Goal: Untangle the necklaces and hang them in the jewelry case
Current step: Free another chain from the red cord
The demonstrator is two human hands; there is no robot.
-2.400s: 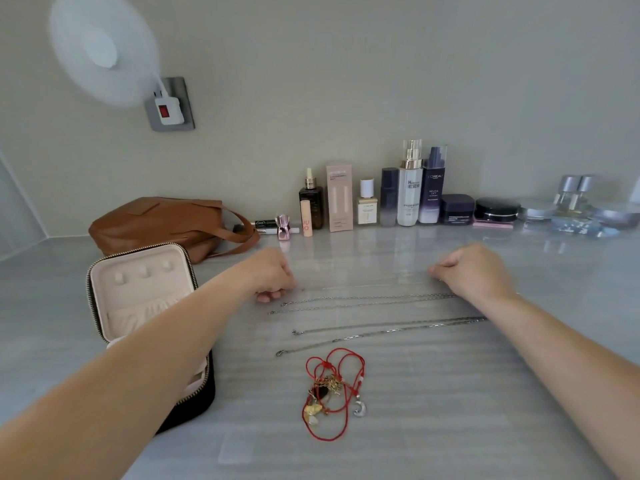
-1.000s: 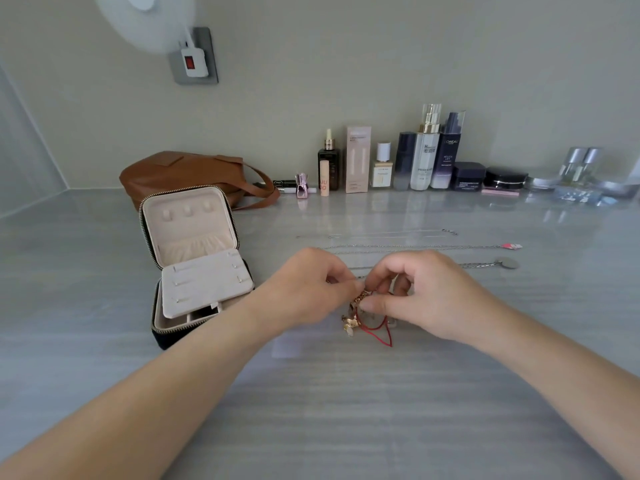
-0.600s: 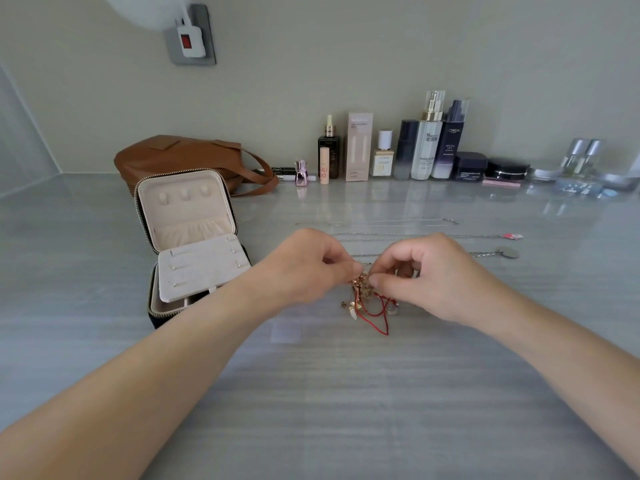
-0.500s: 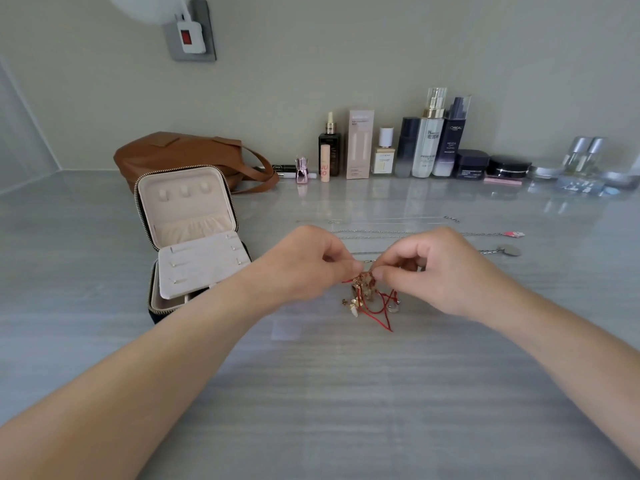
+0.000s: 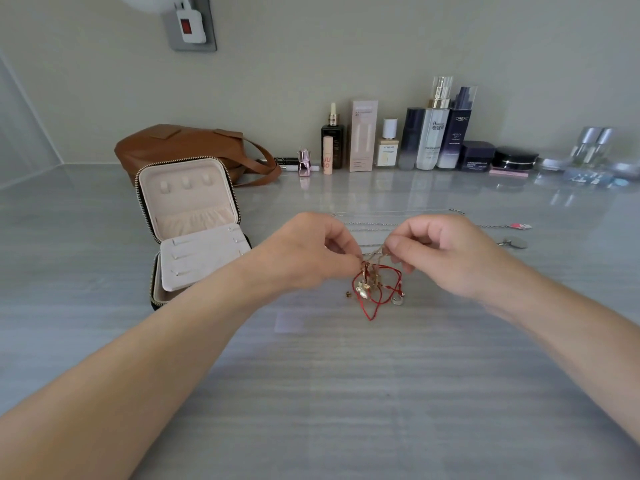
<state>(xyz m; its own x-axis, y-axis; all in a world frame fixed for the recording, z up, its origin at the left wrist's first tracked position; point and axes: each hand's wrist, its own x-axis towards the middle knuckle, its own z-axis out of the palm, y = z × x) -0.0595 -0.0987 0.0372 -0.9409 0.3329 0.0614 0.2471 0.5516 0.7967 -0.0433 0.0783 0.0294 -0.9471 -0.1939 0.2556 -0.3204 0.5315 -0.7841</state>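
A tangle of red cord and gold chain with small charms (image 5: 375,287) hangs just above the table between my hands. My left hand (image 5: 308,252) pinches its left top and my right hand (image 5: 446,252) pinches a gold strand at its right top. Behind my hands several silver necklaces (image 5: 374,224) lie stretched out side by side, one ending in a pink charm (image 5: 520,226), another in a round silver pendant (image 5: 516,242). The jewelry case (image 5: 188,223) stands open at the left, cream inside, with hooks in its lid.
A brown leather bag (image 5: 183,147) lies behind the case. A row of cosmetic bottles and jars (image 5: 415,140) lines the wall at the back. A wall socket with a plug (image 5: 190,24) sits at the top left.
My hands left the laid-out silver chains, came together at the red and gold tangle and lifted it. Since half a second ago they have drawn slightly apart.
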